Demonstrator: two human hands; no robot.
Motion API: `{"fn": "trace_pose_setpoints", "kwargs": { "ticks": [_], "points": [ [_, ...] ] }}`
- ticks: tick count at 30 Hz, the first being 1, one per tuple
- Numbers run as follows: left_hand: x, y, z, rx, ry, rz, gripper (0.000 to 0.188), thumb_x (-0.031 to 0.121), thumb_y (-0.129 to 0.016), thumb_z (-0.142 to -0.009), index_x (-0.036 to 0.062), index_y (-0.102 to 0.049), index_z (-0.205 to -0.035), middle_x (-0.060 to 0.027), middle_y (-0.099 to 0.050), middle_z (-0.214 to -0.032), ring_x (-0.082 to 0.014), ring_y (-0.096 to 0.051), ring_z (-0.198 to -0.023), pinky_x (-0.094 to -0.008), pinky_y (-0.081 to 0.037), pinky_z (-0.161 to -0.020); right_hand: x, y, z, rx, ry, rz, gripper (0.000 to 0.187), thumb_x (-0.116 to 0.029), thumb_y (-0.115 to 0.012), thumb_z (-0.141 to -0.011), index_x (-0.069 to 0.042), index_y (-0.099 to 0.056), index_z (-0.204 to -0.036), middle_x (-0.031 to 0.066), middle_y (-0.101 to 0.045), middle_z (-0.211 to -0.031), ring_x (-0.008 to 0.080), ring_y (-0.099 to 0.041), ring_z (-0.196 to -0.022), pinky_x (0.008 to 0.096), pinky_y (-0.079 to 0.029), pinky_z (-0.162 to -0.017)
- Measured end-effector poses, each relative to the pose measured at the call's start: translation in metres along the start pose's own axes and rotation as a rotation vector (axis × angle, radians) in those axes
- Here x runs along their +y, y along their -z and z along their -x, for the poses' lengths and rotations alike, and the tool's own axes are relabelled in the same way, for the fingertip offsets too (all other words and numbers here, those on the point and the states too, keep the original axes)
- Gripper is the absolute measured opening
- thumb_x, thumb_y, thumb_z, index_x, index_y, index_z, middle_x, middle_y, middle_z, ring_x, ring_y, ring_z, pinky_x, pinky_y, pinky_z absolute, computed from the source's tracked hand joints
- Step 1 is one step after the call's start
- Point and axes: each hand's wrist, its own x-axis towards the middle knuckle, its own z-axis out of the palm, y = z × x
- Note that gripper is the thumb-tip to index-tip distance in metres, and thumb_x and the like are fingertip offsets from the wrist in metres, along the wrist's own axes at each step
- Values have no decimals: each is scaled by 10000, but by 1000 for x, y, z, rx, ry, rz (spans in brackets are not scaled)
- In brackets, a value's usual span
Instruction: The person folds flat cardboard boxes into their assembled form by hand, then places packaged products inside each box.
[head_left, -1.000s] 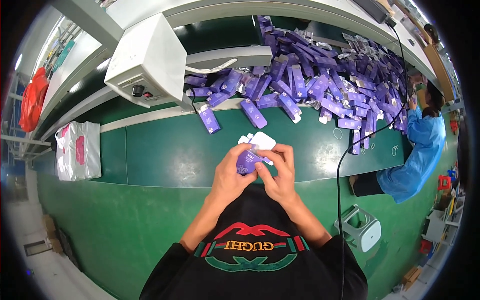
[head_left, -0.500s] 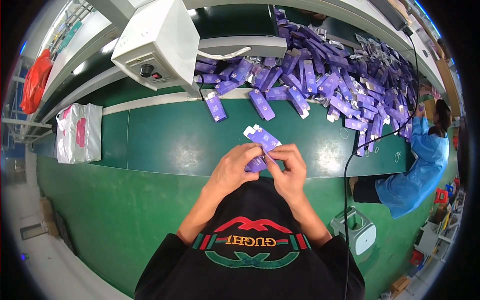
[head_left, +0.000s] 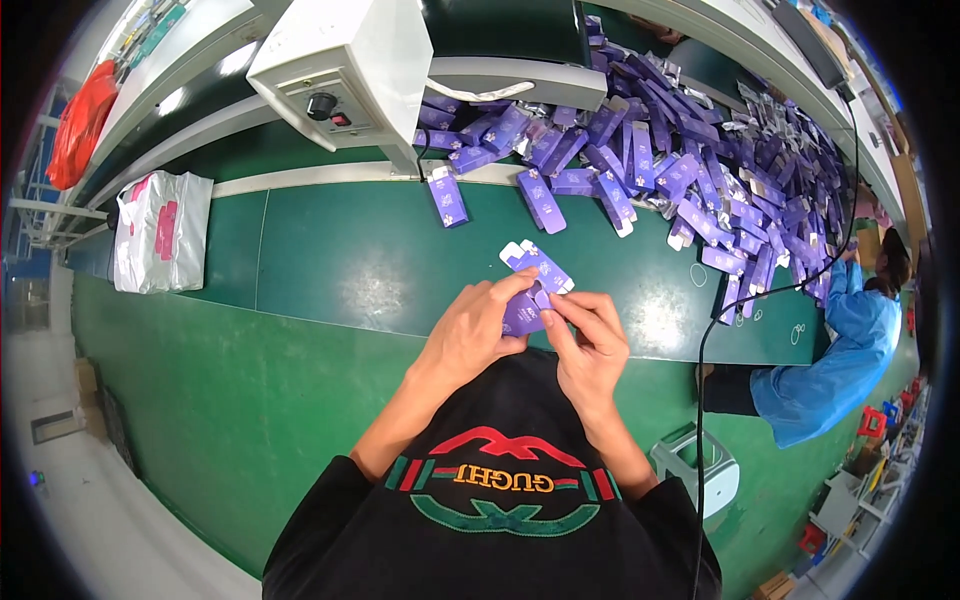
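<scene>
A small purple carton (head_left: 521,318) is held up between my two hands at the table's near edge. My left hand (head_left: 470,325) is closed around its left side, the fingertips pressing on its upper part. With thumb and finger, my right hand (head_left: 592,345) pinches the carton's upper right end, at a flap. Just beyond my fingers lies another purple carton (head_left: 548,268) on the green table (head_left: 370,260), its white end flaps open. Farther off, single cartons rest flat, one purple carton (head_left: 448,198) to the left and another purple carton (head_left: 541,200) nearer the middle.
A large heap of purple cartons (head_left: 690,170) spreads over the back right. At back left stands a white control box (head_left: 340,80) with a knob; a white bag (head_left: 160,235) sits left. A black cable (head_left: 705,350) hangs at right, near a stool (head_left: 705,470) and a person in blue (head_left: 830,370).
The view has shifted slightly. The carton in my hands has turned so more of its printed face shows, and my right fingers have moved along its upper end.
</scene>
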Motion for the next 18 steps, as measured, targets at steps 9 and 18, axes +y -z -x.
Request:
{"fn": "trace_pose_setpoints", "kwargs": {
  "ticks": [9,18],
  "points": [
    [10,1,2,-32,29,-96,873,43,-831,-568,54,-413,-1334,-76,-546,-1355,-280,-616,-907,-401,-482,-805,1,-3,7,4,-53,-40,226,62,-709,-804,7,-699,-1024,97,-589,-972,181,-590,-897,272,-481,-714],
    [28,7,-7,-50,316,287,629,80,-769,-756,52,-457,-1302,-128,-593,-1235,-323,-635,-979,-401,-527,-806,9,-12,11,74,-135,-266,264,61,-665,-835,24,-643,-1095,144,-545,-1164,190,-562,-1010,288,-475,-825]
  ]
}}
